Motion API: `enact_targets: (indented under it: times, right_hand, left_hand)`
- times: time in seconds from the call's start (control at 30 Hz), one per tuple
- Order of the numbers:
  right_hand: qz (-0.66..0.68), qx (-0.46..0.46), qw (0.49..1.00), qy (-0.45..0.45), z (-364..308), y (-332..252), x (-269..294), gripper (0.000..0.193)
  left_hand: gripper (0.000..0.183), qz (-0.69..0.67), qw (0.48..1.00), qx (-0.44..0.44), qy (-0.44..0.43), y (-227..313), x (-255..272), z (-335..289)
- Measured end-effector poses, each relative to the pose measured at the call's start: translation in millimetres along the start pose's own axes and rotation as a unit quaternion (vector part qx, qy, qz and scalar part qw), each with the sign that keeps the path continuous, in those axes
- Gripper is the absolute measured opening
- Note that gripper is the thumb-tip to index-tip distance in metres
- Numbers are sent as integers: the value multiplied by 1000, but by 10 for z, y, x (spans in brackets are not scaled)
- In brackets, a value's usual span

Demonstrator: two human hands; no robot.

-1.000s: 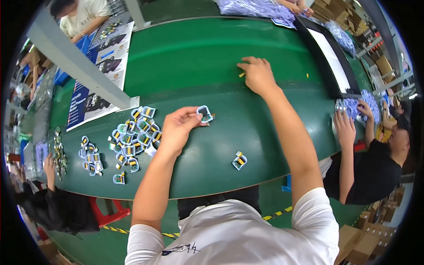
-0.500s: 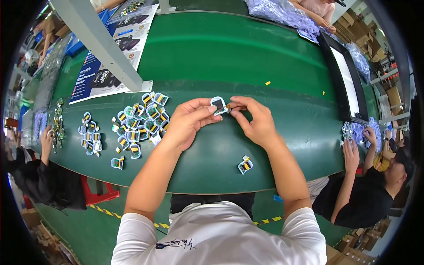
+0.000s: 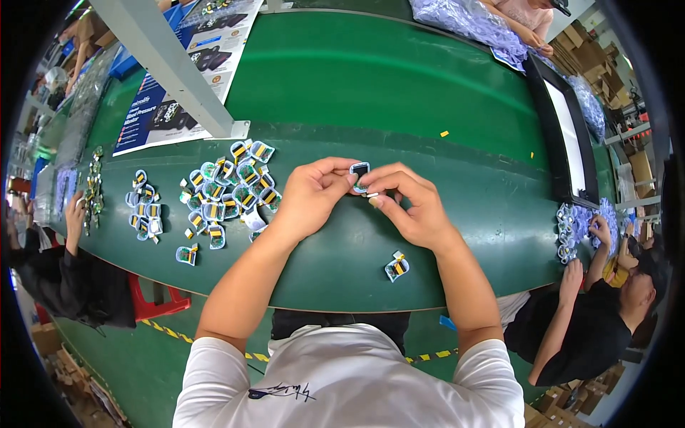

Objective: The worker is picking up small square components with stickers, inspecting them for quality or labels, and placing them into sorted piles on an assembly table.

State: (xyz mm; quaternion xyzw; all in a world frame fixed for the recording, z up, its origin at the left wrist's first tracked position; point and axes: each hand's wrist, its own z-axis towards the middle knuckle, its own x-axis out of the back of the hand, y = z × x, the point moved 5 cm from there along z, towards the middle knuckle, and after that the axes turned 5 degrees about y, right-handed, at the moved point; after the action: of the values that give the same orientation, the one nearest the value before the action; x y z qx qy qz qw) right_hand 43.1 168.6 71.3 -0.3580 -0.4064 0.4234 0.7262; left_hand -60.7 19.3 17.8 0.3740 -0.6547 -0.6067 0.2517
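A wide green table [image 3: 399, 85] fills most of the view, curving from left to right. On its far right lies a long black tray [image 3: 571, 143] with a white inside, and beyond that, at the far edge, a heap of clear bags [image 3: 464, 18]. At far left a grey post [image 3: 171, 71] slants down to the tabletop, with blue printed sheets [image 3: 178, 93] lying beside it.

A person in dark clothes [image 3: 592, 328] sits at the right end of the table, reaching to a small cluster of parts [image 3: 571, 232] there. Another person's hand [image 3: 75, 214] rests at the left end.

Left of centre sits a pile of small parts [image 3: 228, 192] in clear wrap with yellow and black strips; a smaller group [image 3: 143, 210] lies further left. One single part [image 3: 397, 266] lies alone near the table's near edge, right of centre.

The left hand [image 3: 310, 192] and right hand [image 3: 414, 207] meet at the middle of the table, just right of the pile. Together they pinch a small dark module [image 3: 359, 173] between thumbs and fingertips, held just above the tabletop; both grips are narrow and closed on it. A tiny yellow scrap [image 3: 444, 133] lies farther off.
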Motion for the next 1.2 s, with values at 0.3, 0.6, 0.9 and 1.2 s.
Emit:
enact_targets:
  times: [0.3, 0.6, 0.9, 1.2]
  right_hand:
    - [1, -117, 991, 67, -98, 312, 49, 13]
    - [-103, 6, 993, 59, -50, 156, 47, 14]
    - [-245, 31, 968, 52, -64, 128, 57, 17]
    - [-161, 9, 981, 112, -66, 206, 135, 14]
  left_hand:
    - [28, -15, 997, 46, -68, 47, -58, -19]
    - [29, -30, 996, 35, -80, 40, -67, -36]
    - [29, -5, 993, 48, -106, -6, -68, -40]
    - [29, 2, 997, 20, -74, 63, -70, -30]
